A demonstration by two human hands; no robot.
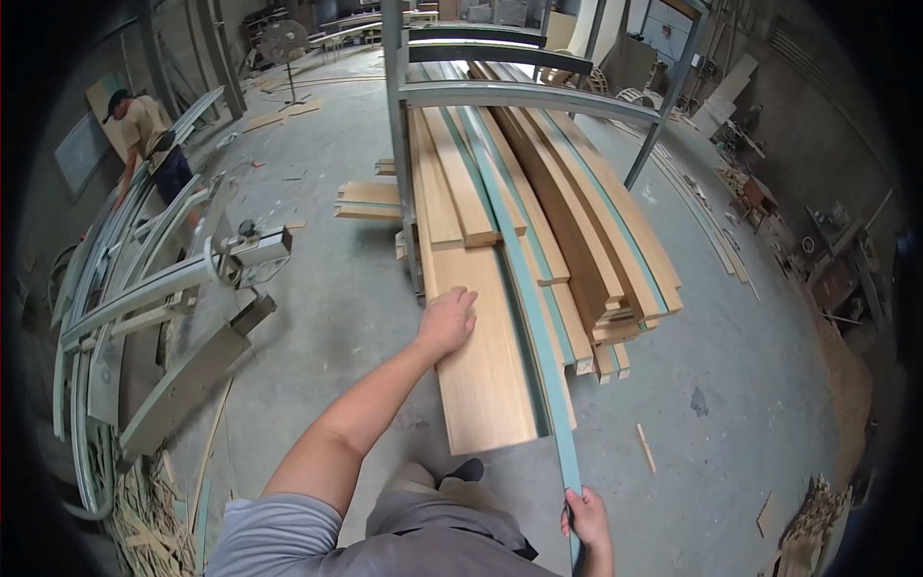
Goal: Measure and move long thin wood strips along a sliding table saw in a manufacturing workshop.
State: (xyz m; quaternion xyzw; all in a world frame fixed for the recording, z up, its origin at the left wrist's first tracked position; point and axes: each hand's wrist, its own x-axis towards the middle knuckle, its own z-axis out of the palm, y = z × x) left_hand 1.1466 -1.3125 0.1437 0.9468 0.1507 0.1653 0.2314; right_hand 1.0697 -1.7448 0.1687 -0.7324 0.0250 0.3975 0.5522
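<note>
My left hand point(449, 319) rests on the left edge of a wide pale wooden board point(487, 394), fingers lying over its top face. The near end of that board juts out over the floor close to my legs. In my right hand point(586, 519) is the near end of a long, narrow teal strip point(544, 356), with the fingers wrapped round it. The strip runs away from me along the right side of the wide board, up toward the stack. Several more wooden boards point(577, 221), some with teal edges, lie stacked side by side to the right and beyond.
A grey metal frame point(529, 97) stands around the boards. At left are a machine with a metal beam point(192, 380) and another person point(149, 144) bending over long profiles. Scrap wood point(154, 529) lies lower left, and more offcuts point(812, 519) lower right. A fan point(286, 48) stands far back.
</note>
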